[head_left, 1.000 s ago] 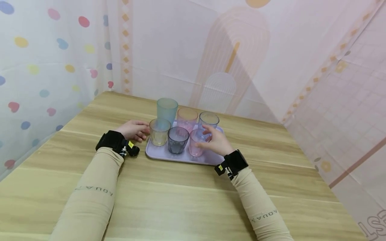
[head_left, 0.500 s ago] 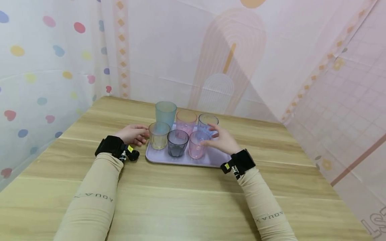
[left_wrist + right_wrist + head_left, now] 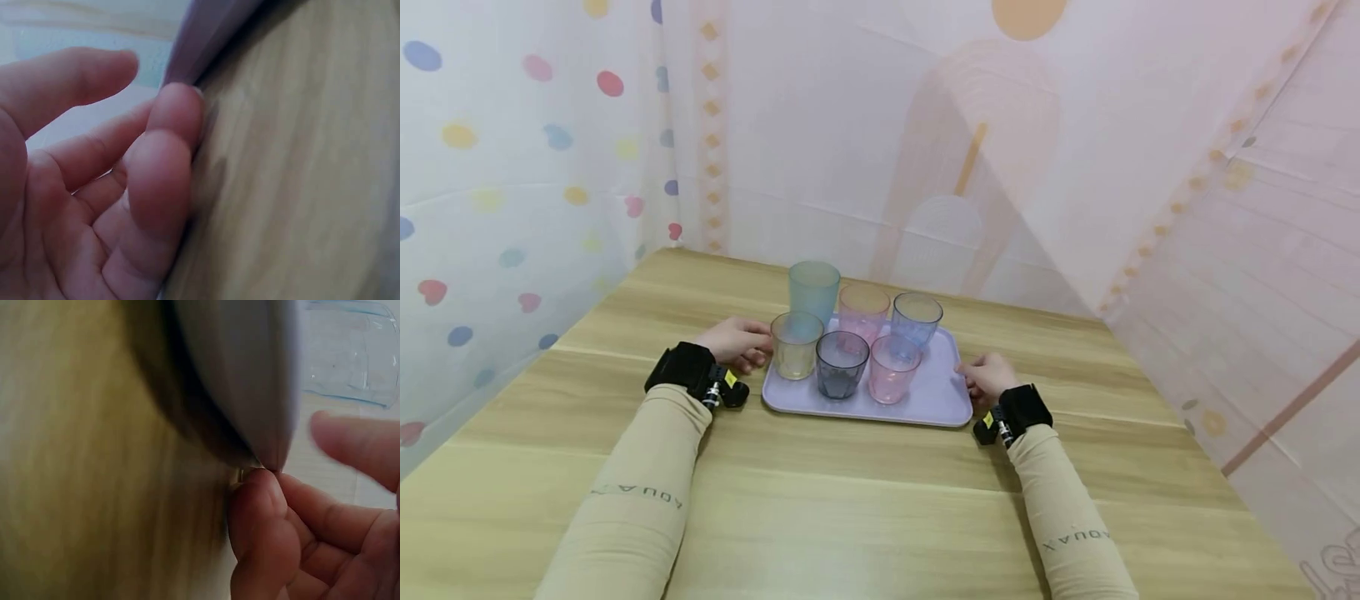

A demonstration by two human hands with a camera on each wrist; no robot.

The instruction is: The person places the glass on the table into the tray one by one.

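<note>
A lavender tray (image 3: 936, 396) lies on the wooden table (image 3: 850, 500) and carries several translucent cups: teal (image 3: 813, 290), pink (image 3: 863, 310) and bluish (image 3: 916, 319) behind, yellow (image 3: 797, 344), dark grey (image 3: 842, 364) and pink (image 3: 894, 368) in front. My left hand (image 3: 741, 342) is at the tray's left edge. In the left wrist view the left hand (image 3: 153, 84) curls its fingertips against the tray rim (image 3: 206, 37), thumb raised above. My right hand (image 3: 985, 377) is at the right edge. The right wrist view shows the right hand (image 3: 290, 453) with fingertips tucked under the rim (image 3: 250, 381), thumb above it.
Patterned fabric walls (image 3: 512, 167) close in the table on the left, back and right. Bare tabletop stretches between the tray and me. A clear cup's base (image 3: 350, 356) shows on the tray in the right wrist view.
My right hand has left the front pink cup and moved right and down to the tray's right edge. The left hand has stayed at the left edge.
</note>
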